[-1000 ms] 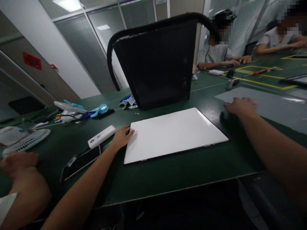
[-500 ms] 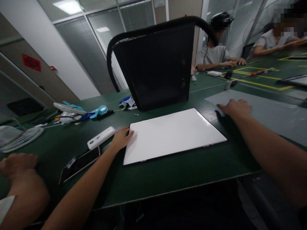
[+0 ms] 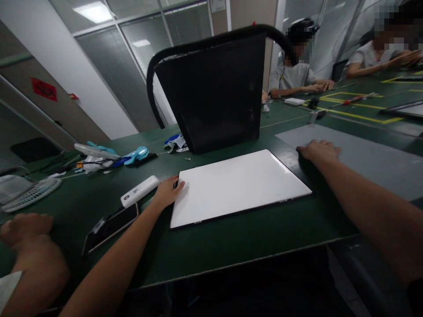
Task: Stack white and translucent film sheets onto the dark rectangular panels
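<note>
A white rectangular panel (image 3: 241,187) with a thin black border lies flat on the green table. My left hand (image 3: 167,190) grips its left edge, the thumb on the white face and the other fingers mostly hidden at the side. To the right, a thin translucent grey sheet (image 3: 380,160) lies partly under my right hand (image 3: 320,151). This hand is closed on the sheet's near edge, with the thumb toward the panel and the fingertips over the sheet. A narrow strip of table separates panel and sheet.
A black board with a curved tube (image 3: 214,88) stands behind the panel. Left of my arm lie a phone (image 3: 112,224) and a white oblong device (image 3: 140,190). Another person's forearm (image 3: 36,255) rests at far left. Two people (image 3: 294,79) sit across the table.
My right hand and the grey sheet have shifted slightly left, nearer to the white panel. My left hand and the panel have stayed in place.
</note>
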Motion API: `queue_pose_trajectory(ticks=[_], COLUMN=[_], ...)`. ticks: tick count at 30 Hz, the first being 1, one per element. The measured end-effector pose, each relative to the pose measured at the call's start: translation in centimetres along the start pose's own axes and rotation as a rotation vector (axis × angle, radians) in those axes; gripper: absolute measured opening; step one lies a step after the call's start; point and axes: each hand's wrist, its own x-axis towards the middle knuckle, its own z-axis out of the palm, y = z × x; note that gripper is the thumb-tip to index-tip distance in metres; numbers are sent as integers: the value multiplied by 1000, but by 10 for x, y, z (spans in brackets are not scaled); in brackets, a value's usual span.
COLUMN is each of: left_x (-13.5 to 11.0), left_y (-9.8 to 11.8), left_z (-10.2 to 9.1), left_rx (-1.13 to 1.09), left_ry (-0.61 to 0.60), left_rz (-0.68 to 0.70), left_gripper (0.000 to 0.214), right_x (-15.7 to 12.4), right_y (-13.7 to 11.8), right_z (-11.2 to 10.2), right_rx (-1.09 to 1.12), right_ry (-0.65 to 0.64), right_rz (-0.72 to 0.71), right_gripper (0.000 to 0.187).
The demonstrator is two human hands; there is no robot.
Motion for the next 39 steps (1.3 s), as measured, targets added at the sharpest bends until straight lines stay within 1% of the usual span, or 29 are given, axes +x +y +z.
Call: queue_pose_trajectory(ticks=[4,10,15,18,22,28,34,39], left_x=[1,1,-1,0,0,-1,0,2], left_y=[-3,0,3,2,1,3,0,-3], left_z=[1,-1,-4,-3,-2,-3,-2,0], left_rx=[0,11,23,-1,-2,10,18,25], left_ry=[-8,-23,-29,-11,-15,3,-22,-15], left_rz=[13,-7,-20,9,2,-1,11,2], left_gripper=[69,79,73,70,70,67,71,72], right_x=[-5,-2,2,4,5,1,-4,-3], right_y=[-1,-2,0,2,2,1,0,-1], right_z=[-4,-4,-1,0,1,0,-3,-4], right_rx=[-20,-36,-41,-46,-51,-54,-48,-35], right_ry=[15,19,27,36,44,57,64,53], right_rz=[-13,-18,-28,-36,-38,-41,-42,-32], right_gripper=[78,76,75,74,72,71,71,70])
